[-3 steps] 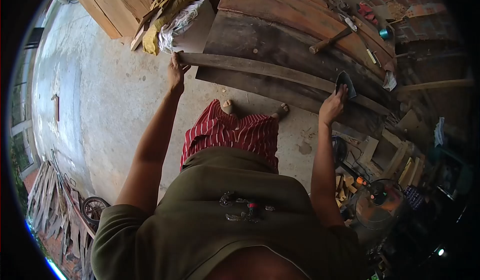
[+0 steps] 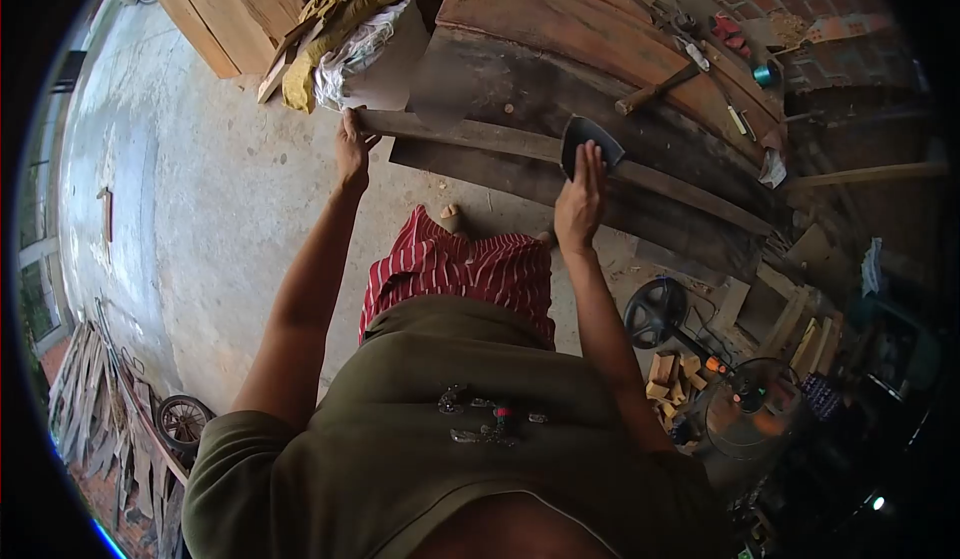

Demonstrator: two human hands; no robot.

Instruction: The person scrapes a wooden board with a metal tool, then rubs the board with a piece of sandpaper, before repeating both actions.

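A long, narrow wooden strip [image 2: 460, 133] lies along the near side of a dark wooden bench [image 2: 560, 74]. My left hand [image 2: 353, 149] grips the strip's left end, with the fingers closed round it. Farther right, my right hand [image 2: 583, 199] presses a dark sheet [image 2: 575, 141], which looks like sandpaper, against the strip. The fingers of that hand lie together over the sheet, and the sheet's corners stick out past them.
A hammer [image 2: 655, 90], a teal spool [image 2: 764, 75] and several tools lie at the bench's back right. White and yellow sacks [image 2: 350, 64] sit at its left end. Wood offcuts [image 2: 672, 377] and a fan [image 2: 752, 407] stand at the lower right.
My right hand has slid left along the strip with the dark sheet, from near the strip's right part to around its middle. My left hand has stayed at the left end.
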